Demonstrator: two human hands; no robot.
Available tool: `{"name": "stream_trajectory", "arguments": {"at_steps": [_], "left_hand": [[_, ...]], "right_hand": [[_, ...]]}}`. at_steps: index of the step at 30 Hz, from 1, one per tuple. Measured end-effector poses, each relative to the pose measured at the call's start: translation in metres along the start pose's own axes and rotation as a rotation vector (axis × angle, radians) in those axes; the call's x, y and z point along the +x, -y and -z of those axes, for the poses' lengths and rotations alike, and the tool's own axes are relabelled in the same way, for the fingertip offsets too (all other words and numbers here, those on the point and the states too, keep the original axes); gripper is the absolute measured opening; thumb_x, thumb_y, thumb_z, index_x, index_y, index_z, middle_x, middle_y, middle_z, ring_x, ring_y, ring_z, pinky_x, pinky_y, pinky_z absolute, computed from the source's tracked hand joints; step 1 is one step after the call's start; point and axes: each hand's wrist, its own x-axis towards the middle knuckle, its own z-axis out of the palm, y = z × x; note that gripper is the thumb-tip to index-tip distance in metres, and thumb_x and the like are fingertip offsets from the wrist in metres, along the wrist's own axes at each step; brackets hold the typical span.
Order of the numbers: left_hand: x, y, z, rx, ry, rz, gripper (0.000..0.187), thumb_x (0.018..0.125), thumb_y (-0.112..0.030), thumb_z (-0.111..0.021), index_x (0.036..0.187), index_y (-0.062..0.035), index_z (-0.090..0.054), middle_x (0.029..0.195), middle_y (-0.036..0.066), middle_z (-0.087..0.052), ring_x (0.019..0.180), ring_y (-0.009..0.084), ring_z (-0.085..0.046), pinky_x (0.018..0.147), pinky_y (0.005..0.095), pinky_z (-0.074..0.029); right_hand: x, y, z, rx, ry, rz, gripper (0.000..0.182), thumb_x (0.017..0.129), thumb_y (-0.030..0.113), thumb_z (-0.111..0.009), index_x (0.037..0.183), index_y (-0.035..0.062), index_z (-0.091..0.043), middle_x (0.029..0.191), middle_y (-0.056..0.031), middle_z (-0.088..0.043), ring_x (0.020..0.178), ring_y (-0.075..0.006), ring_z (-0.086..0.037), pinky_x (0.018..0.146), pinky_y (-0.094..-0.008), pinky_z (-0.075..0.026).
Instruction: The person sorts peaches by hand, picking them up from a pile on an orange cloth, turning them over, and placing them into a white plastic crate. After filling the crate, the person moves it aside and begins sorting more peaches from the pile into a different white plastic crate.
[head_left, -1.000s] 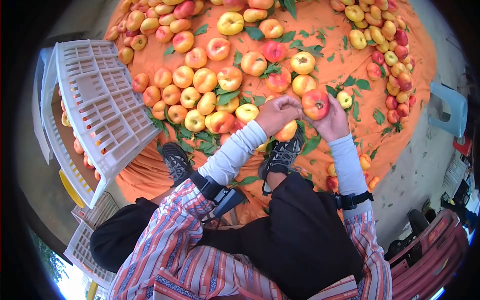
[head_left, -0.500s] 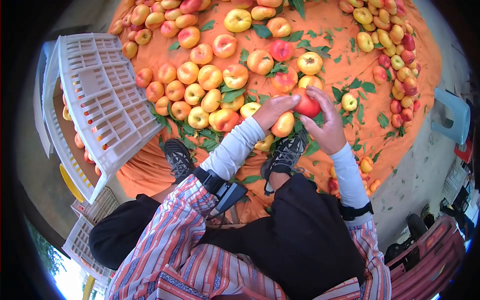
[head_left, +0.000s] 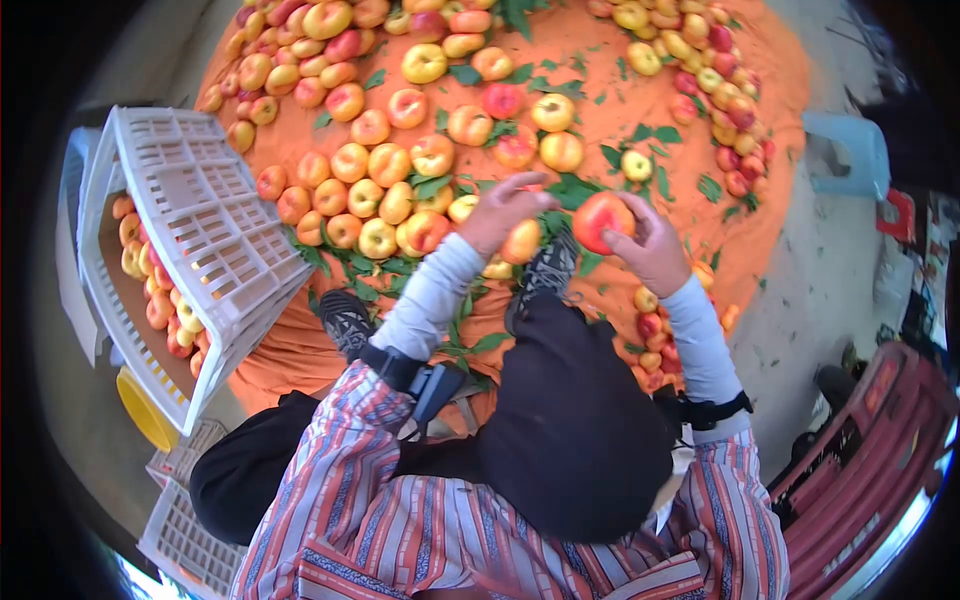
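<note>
My right hand [head_left: 652, 248] pinches a red-orange flat peach [head_left: 602, 221] between thumb and fingers, just right of the frame's centre. My left hand [head_left: 500, 213] is apart from it — fingers loosely spread and curved, close above a yellow-orange peach [head_left: 521, 242]. Beneath them lies an orange cloth [head_left: 590, 95], scattered with green leaves [head_left: 490, 342] and more peaches, heaped at the upper left and upper right. A white crate [head_left: 215, 205] of peaches tilts at the left — my shoes [head_left: 347, 322] touch the cloth's near part.
</note>
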Motion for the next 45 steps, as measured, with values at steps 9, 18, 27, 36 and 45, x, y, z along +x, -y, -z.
{"name": "stream_trajectory", "arguments": {"at_steps": [9, 18, 27, 36, 45], "left_hand": [[-0.036, 0.001, 0.073, -0.648, -0.146, 0.020, 0.028, 0.084, -0.029, -0.053, 0.097, -0.0035, -0.051, 0.076, 0.006, -0.052, 0.064, 0.0161, -0.050, 0.058, 0.0261, -0.047], [-0.059, -0.036, 0.087, -0.839, -0.276, -0.129, 0.030, 0.081, -0.037, -0.056, 0.097, -0.0105, -0.053, 0.093, 0.009, -0.057, 0.087, 0.0253, -0.055, 0.073, 0.0361, -0.050], [-0.180, -0.161, 0.119, -0.777, -0.105, -0.844, 0.031, 0.083, -0.013, -0.052, 0.107, 0.0052, -0.046, 0.105, 0.019, -0.050, 0.097, 0.0294, -0.050, 0.076, 0.0332, -0.050], [-0.261, -0.195, 0.173, -1.233, -0.241, -1.125, 0.044, 0.080, -0.010, -0.053, 0.115, 0.0101, -0.037, 0.107, 0.018, -0.046, 0.094, 0.0239, -0.049, 0.080, 0.0320, -0.046], [-0.108, -0.148, 0.110, -0.656, -0.244, -0.699, 0.038, 0.089, -0.023, -0.044, 0.117, 0.0028, -0.042, 0.110, 0.012, -0.049, 0.092, 0.0183, -0.048, 0.078, 0.0291, -0.044]], "right_hand": [[-0.369, 0.004, 0.114, 0.163, -0.183, -0.771, 0.046, 0.081, 0.029, -0.060, 0.117, 0.0040, -0.049, 0.101, -0.0043, -0.057, 0.090, -0.0118, -0.054, 0.082, -0.0264, -0.043], [-0.436, -0.114, 0.056, -0.418, 0.262, -1.351, 0.037, 0.073, 0.030, -0.064, 0.102, 0.0066, -0.060, 0.092, -0.0070, -0.062, 0.078, -0.0195, -0.061, 0.062, -0.0304, -0.054], [-0.099, 0.014, 0.095, -0.755, -0.118, -0.108, 0.020, 0.083, 0.019, -0.053, 0.087, -0.0001, -0.051, 0.070, -0.0082, -0.055, 0.066, -0.0154, -0.053, 0.062, -0.0288, -0.043], [0.182, -0.059, 0.009, -1.108, -0.177, 0.162, 0.065, 0.066, 0.035, -0.069, 0.116, 0.0051, -0.041, 0.113, -0.0155, -0.046, 0.104, -0.0303, -0.046, 0.087, -0.0385, -0.041], [0.188, -0.071, 0.014, 0.532, 0.219, -0.122, 0.052, 0.079, 0.032, -0.054, 0.118, 0.0014, -0.040, 0.115, -0.0186, -0.049, 0.104, -0.0321, -0.050, 0.077, -0.0369, -0.048]]}}
